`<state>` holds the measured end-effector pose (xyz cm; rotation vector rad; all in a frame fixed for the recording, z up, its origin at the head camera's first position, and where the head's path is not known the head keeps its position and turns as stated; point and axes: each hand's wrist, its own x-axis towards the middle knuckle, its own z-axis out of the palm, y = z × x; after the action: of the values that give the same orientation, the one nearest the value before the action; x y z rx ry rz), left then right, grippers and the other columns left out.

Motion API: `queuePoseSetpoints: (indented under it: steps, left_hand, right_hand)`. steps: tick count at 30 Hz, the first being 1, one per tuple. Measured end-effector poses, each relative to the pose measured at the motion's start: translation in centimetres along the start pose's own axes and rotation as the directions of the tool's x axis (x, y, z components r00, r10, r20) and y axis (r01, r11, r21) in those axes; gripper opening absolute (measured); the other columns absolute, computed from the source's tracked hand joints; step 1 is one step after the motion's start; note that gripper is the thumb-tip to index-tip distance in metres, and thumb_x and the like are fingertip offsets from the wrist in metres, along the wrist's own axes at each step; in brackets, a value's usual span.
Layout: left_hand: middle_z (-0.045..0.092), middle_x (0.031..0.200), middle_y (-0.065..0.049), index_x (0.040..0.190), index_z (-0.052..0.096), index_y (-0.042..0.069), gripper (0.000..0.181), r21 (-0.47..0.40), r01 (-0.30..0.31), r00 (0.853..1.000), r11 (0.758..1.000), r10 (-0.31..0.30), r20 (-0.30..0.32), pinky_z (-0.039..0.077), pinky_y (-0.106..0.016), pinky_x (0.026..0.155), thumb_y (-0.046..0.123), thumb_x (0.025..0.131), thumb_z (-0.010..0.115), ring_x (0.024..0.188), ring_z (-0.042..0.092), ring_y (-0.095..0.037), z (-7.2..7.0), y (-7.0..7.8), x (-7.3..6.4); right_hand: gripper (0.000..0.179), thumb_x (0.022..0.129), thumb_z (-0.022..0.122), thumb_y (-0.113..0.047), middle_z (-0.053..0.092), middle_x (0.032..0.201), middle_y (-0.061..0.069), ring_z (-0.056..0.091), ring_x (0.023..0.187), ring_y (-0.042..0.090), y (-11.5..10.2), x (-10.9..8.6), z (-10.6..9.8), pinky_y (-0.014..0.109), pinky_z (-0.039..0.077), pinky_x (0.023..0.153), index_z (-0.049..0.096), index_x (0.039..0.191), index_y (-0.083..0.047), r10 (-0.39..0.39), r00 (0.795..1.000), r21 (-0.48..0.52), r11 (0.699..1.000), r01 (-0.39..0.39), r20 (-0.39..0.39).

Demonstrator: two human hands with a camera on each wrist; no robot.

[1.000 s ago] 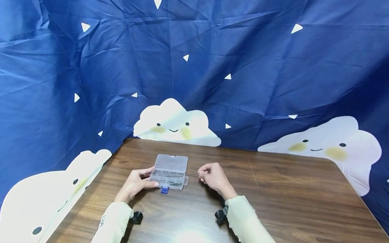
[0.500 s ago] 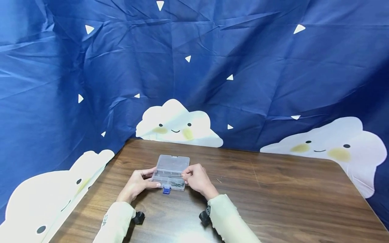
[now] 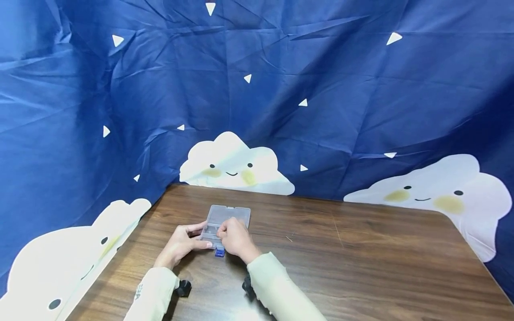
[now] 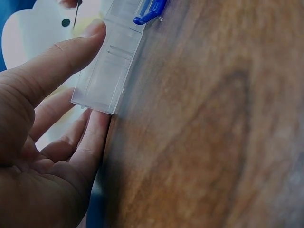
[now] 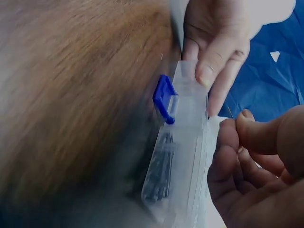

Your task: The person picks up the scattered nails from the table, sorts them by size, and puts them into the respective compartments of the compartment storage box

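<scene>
A clear plastic compartment box [image 3: 209,230] sits on the table, its lid [image 3: 229,214] tipped back and its blue latch [image 3: 219,252] hanging at the front. My left hand [image 3: 181,243] grips the box's left end, the thumb on the front side and fingers behind and beneath. Over the compartments, my right hand [image 3: 236,236] pinches a thin, dark nail [image 4: 77,13] between thumb and forefinger. Several metal nails or screws [image 5: 160,168] lie in a front compartment, seen through the wall in the right wrist view. In the head view my right hand hides the box's right half.
A thin nail-like piece [image 3: 288,239] lies on the brown wooden table [image 3: 361,267], right of the box. Behind the table hangs a blue curtain [image 3: 265,111] with white clouds. Each wrist carries a small black camera.
My right hand has moved left, from the table right of the box to over its compartments, carrying the nail. My left hand keeps its grip on the box.
</scene>
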<state>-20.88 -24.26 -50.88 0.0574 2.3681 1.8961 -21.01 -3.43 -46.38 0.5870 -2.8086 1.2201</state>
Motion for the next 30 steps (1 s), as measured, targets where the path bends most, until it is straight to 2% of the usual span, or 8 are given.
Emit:
queuePoseSetpoints:
  steps: [5, 8, 15, 19, 20, 23, 30]
  left_hand:
    - [0.057, 0.137, -0.025, 0.137, 0.059, -0.002, 0.076, 0.009, 0.0, 1.0, 1.0, 0.0, 0.004, 0.055, -0.029, 0.09, 0.001, 0.069, 0.092, 0.123, 0.056, -0.037, 0.1, 0.0, -0.1]
    - [0.056, 0.138, -0.024, 0.137, 0.06, -0.002, 0.075, 0.018, -0.007, 1.0, 1.0, 0.007, 0.006, 0.054, -0.031, 0.091, 0.002, 0.069, 0.092, 0.123, 0.056, -0.037, 0.1, 0.1, -0.1]
    - [0.056, 0.138, -0.024, 0.136, 0.06, -0.002, 0.075, 0.018, -0.003, 1.0, 1.0, 0.003, 0.002, 0.054, -0.032, 0.092, 0.002, 0.069, 0.092, 0.123, 0.056, -0.037, 0.0, 0.1, 0.1]
    - [0.056, 0.139, -0.024, 0.136, 0.06, -0.003, 0.075, 0.01, -0.004, 1.0, 1.0, 0.004, 0.003, 0.054, -0.031, 0.092, 0.002, 0.069, 0.092, 0.122, 0.057, -0.037, 0.1, 0.0, 0.1]
    - [0.055, 0.139, -0.024, 0.136, 0.059, -0.003, 0.075, 0.003, -0.002, 1.0, 1.0, 0.002, 0.005, 0.054, -0.031, 0.092, 0.001, 0.069, 0.092, 0.122, 0.057, -0.037, 0.1, 0.0, 0.1]
    - [0.056, 0.137, -0.026, 0.137, 0.058, -0.003, 0.076, -0.014, 0.003, 1.0, 1.0, -0.003, 0.01, 0.054, -0.029, 0.091, 0.001, 0.069, 0.091, 0.122, 0.057, -0.037, 0.2, 0.0, 0.1]
    - [0.059, 0.133, -0.027, 0.139, 0.057, -0.003, 0.077, -0.027, 0.01, 1.0, 1.0, -0.009, 0.004, 0.055, -0.027, 0.089, -0.001, 0.069, 0.091, 0.119, 0.06, -0.035, 0.1, 0.1, -0.1]
  right_hand:
    - [0.027, 0.092, 0.07, -0.011, 0.054, 0.06, -0.011, 0.052, 0.06, 0.008, -0.8, 0.4, 0.9, 0.03, 0.05, 0.059, 0.068, 0.065, -0.015, 0.064, 0.997, -0.083, 0.995, -0.061, 0.039]
    - [0.029, 0.093, 0.07, -0.011, 0.052, 0.057, -0.01, 0.051, 0.058, 0.009, -0.9, 0.5, 1.0, 0.024, 0.047, 0.057, 0.067, 0.064, -0.015, 0.052, 0.998, -0.08, 0.996, -0.049, 0.042]
    - [0.018, 0.091, 0.075, -0.012, 0.062, 0.067, -0.014, 0.055, 0.068, 0.006, -0.7, 0.5, 0.8, 0.024, 0.05, 0.064, 0.075, 0.073, -0.014, -0.008, 1.0, -0.035, 0.999, 0.009, 0.028]
    - [0.014, 0.09, 0.075, -0.01, 0.063, 0.065, -0.012, 0.055, 0.067, 0.006, -0.1, 0.4, 0.2, 0.026, 0.05, 0.064, 0.076, 0.076, -0.013, -0.033, 0.999, 0.02, 0.999, 0.033, 0.001]
    - [0.014, 0.089, 0.076, -0.01, 0.062, 0.065, -0.013, 0.054, 0.066, 0.006, 0.1, 0.3, 0.0, 0.027, 0.05, 0.069, 0.076, 0.076, -0.014, -0.036, 0.999, 0.027, 0.999, 0.036, -0.01]
    - [0.011, 0.088, 0.076, -0.01, 0.062, 0.064, -0.013, 0.054, 0.066, 0.006, 0.9, -0.1, -0.9, 0.03, 0.051, 0.071, 0.077, 0.078, -0.015, -0.026, 0.999, 0.046, 0.999, 0.028, -0.039]
    - [0.009, 0.087, 0.077, -0.01, 0.064, 0.063, -0.011, 0.054, 0.063, 0.006, 3.2, -1.5, -3.7, 0.028, 0.049, 0.064, 0.077, 0.078, -0.013, -0.006, 0.996, 0.049, 0.999, 0.01, -0.084]
